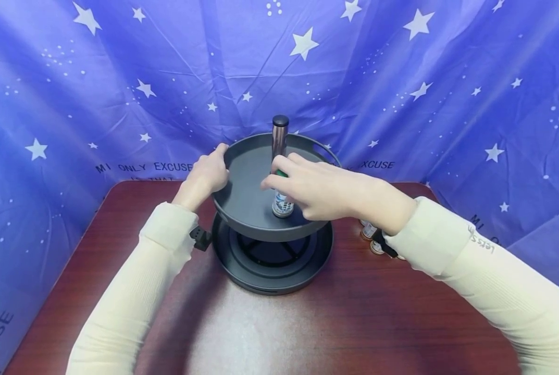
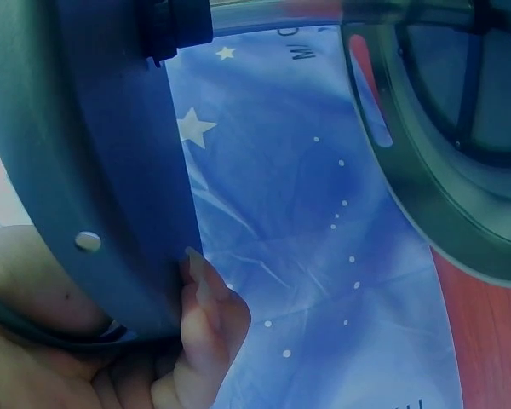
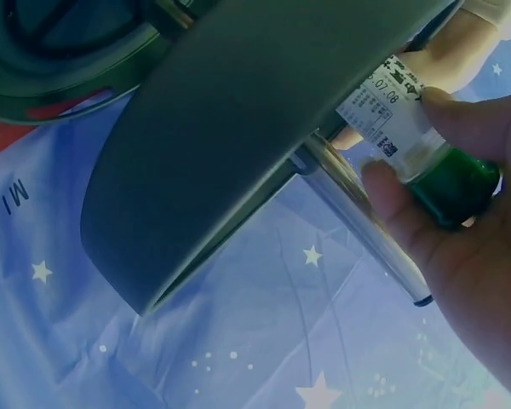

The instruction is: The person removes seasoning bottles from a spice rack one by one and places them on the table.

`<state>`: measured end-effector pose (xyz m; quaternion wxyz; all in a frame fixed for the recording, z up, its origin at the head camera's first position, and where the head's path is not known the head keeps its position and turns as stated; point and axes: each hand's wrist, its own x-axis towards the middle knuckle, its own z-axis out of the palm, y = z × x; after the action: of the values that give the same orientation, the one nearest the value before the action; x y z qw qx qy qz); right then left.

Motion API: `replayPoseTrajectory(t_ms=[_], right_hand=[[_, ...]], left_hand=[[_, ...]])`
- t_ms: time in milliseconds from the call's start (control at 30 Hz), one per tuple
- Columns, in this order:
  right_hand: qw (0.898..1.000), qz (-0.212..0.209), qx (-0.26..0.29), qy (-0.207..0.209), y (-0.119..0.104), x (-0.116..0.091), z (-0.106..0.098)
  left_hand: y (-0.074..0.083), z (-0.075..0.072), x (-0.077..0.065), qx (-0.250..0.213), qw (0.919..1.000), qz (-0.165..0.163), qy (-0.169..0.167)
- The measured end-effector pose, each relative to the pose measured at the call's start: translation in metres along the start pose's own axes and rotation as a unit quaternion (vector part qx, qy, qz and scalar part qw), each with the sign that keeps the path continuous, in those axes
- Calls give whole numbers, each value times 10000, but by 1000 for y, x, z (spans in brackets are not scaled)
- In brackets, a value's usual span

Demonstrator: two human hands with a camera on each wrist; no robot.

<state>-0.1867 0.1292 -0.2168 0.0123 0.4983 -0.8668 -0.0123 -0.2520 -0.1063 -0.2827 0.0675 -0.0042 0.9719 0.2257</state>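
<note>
A round dark-grey two-tier stand fills the middle of the head view, its upper tray [image 1: 244, 190] above a wider-looking lower tray [image 1: 227, 268]. A metal post [image 1: 279, 140] with a black cap rises from the upper tray. At that tray's left side my left hand [image 1: 209, 172] grips the rim; in the left wrist view its fingers [image 2: 209, 332] curl around the edge at the handle slot. My right hand [image 1: 319, 187] holds a small green-capped bottle [image 1: 283, 206] by its top, upright over the tray's front part. Its printed white label [image 3: 383, 106] shows in the right wrist view.
Several small bottles [image 1: 368, 230] with gold-coloured ends lie on the red-brown table [image 1: 401, 317], partly behind my right wrist. A blue star-patterned curtain [image 1: 241, 62] hangs close behind the table and along both sides.
</note>
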Motion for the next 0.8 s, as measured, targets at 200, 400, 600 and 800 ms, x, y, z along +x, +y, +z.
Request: replayPoseTrajectory(t_ms=[200, 400, 600, 800], right_hand=[[9983, -377, 214, 401, 7, -5, -7], [9969, 1, 621, 483, 17, -15, -24], [9961, 255, 578, 609, 25, -24, -29], [9949, 502, 582, 654, 30, -34, -33]], left_hand=[[1, -2, 0, -23, 10000, 10, -20], [1, -2, -1, -58, 9999, 8, -82], [1, -2, -1, -88, 9999, 32, -67], [2, -2, -1, -112, 9999, 36, -80]])
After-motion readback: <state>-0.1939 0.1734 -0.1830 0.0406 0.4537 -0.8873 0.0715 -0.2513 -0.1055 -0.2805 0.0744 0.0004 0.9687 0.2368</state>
